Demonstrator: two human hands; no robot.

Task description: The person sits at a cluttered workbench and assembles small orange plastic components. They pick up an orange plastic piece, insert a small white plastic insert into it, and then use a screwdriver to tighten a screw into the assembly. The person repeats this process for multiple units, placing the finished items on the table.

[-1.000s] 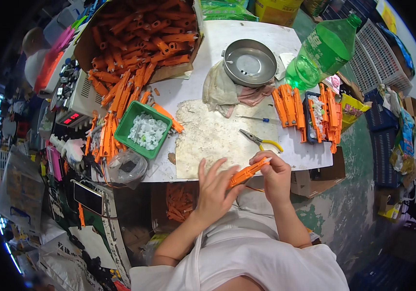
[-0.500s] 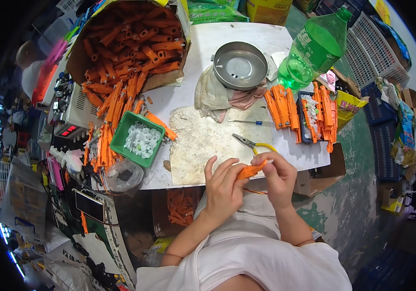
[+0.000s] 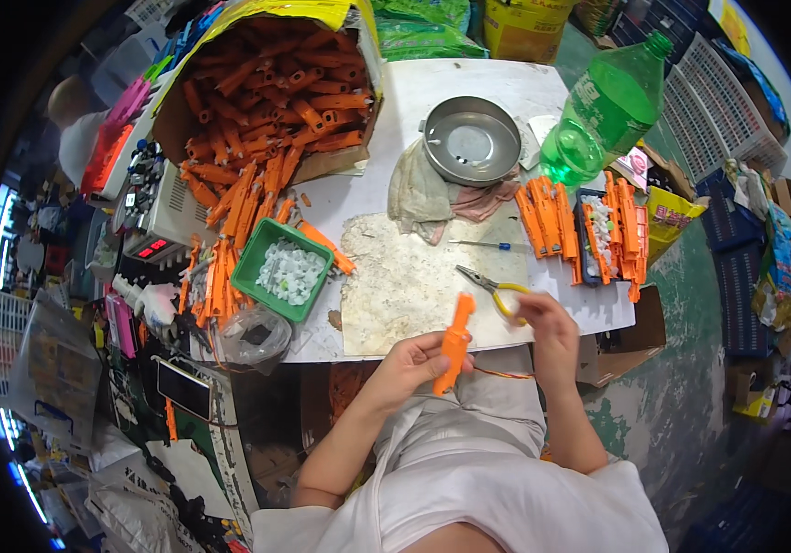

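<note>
Upright in my left hand point(image 3: 411, 369), between thumb and fingers, is a long orange plastic housing point(image 3: 456, 343). A thin red-and-yellow wire point(image 3: 504, 374) shows beside it, over my lap. My right hand point(image 3: 554, 334) is apart from the housing, at the table's front edge, its fingers loosely spread and a little blurred. Beside those fingers lie the pliers point(image 3: 492, 284) with yellow handles; whether a fingertip touches a handle I cannot tell. Behind the pliers a thin screwdriver point(image 3: 483, 244) with a blue end rests on the stained work board point(image 3: 395, 286).
A big box point(image 3: 368, 138) spills orange housings at the far left. Before it stands a green tub point(image 3: 246, 276) of small white pieces. A metal bowl point(image 3: 471, 106) sits on a rag point(image 3: 419, 194). At right are a green bottle point(image 3: 603, 106), orange housings point(image 3: 548, 217) and a dark tray point(image 3: 589, 272).
Both hands held the orange housing together; my right hand has let go and moved right, towards the pliers. My left hand has turned the housing upright. The whole view has shifted slightly.
</note>
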